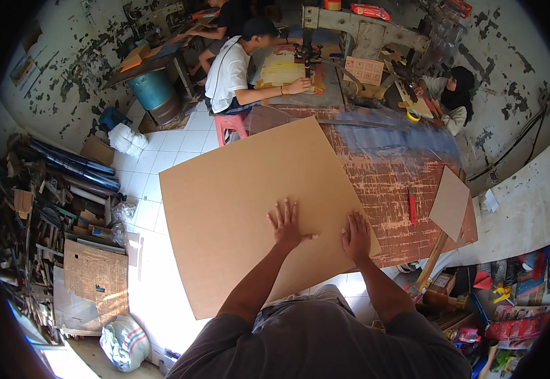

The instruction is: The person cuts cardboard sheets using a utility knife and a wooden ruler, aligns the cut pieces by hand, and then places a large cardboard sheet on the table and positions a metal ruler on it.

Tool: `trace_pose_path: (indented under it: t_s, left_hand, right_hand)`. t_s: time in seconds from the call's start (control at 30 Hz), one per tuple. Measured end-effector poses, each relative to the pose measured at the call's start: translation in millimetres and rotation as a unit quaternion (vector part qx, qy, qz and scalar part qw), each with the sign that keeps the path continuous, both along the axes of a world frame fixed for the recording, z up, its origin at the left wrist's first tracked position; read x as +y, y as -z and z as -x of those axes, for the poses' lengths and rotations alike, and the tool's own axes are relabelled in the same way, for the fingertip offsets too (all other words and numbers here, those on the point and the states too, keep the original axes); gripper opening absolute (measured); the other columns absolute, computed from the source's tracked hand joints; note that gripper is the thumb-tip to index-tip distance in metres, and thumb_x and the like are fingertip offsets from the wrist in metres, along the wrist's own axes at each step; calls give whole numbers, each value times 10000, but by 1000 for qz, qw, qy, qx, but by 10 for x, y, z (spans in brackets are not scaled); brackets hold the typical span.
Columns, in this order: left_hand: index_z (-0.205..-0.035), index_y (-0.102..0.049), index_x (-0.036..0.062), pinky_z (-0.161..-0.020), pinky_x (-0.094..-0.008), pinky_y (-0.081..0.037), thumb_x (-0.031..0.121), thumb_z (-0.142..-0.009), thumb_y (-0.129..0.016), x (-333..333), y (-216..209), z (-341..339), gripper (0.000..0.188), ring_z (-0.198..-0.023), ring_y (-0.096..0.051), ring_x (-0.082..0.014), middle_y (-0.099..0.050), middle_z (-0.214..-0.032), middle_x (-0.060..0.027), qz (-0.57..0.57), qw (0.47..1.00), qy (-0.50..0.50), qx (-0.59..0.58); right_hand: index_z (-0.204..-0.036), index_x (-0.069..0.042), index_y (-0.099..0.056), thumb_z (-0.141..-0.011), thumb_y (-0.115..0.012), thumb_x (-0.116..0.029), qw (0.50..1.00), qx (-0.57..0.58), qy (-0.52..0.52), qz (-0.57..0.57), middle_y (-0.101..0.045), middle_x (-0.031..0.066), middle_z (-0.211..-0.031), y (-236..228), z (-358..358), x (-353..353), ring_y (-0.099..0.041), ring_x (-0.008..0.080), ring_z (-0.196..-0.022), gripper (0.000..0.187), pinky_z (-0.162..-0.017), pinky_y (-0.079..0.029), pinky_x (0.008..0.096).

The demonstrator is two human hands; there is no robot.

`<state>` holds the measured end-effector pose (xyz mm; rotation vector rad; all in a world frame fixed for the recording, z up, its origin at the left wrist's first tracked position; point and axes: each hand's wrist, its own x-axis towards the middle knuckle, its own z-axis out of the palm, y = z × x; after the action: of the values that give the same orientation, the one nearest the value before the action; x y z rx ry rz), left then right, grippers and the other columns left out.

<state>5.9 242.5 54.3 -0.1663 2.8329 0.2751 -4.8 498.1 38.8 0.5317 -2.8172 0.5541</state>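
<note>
A large brown sheet of cardboard (237, 183) lies in front of me, its right part over the scored red-brown worktable (385, 180) and its left part jutting out over the floor. My left hand (286, 226) rests flat near the middle of the sheet, fingers spread and thumb pointing right. Close to the sheet's right edge, my right hand (356, 237) lies flat with its fingers stretched forward. Neither hand grips anything. On the table to the right of the sheet is a red utility knife (412, 207).
A smaller board piece (450, 203) overhangs the table's right edge. Clear plastic sheeting (395, 140) covers the far side. Beyond it, a person in white (230, 72) sits on a red stool (230, 126); another person (455, 95) works at right. Scrap (35, 208) is heaped at left.
</note>
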Motion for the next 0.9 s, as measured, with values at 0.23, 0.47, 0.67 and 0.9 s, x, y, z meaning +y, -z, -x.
trace_pose_path:
  t_s: [0.23,0.47,0.67,0.9]
  left_hand:
    - [-1603,26,141,-1154,-690,30,935,-593,-547,10,-17,9,1407,-1507,147,-421,137,-1657,-153,5,1000,0,0]
    - [-1604,48,176,-1148,-689,52,931,-599,-556,1,9,15,1395,-1507,172,-404,175,-1656,-117,-2,1000,-6,-5]
    - [-1604,49,174,-1144,-695,56,926,-598,-564,1,14,6,1398,-1504,183,-401,175,-1657,-115,-4,1000,-7,-4]
    - [-1605,42,173,-1143,-696,57,928,-594,-564,3,9,11,1400,-1505,182,-401,172,-1657,-117,-7,1000,-5,-1]
  right_hand:
    - [-1492,-89,-382,-927,-546,-280,1000,-10,1,-10,-332,165,-1574,48,20,22,-299,352,-1459,618,-1197,-215,513]
    - [-1488,-95,-381,-928,-544,-291,1000,-23,4,-12,-319,156,-1583,59,20,24,-287,338,-1468,616,-1196,-214,518]
    - [-1482,-93,-388,-931,-541,-291,999,-30,5,-13,-314,153,-1587,54,26,25,-280,332,-1473,605,-1195,-214,519]
    - [-1485,-87,-385,-939,-535,-286,999,-27,5,-21,-313,156,-1587,70,32,26,-285,339,-1470,601,-1193,-218,519]
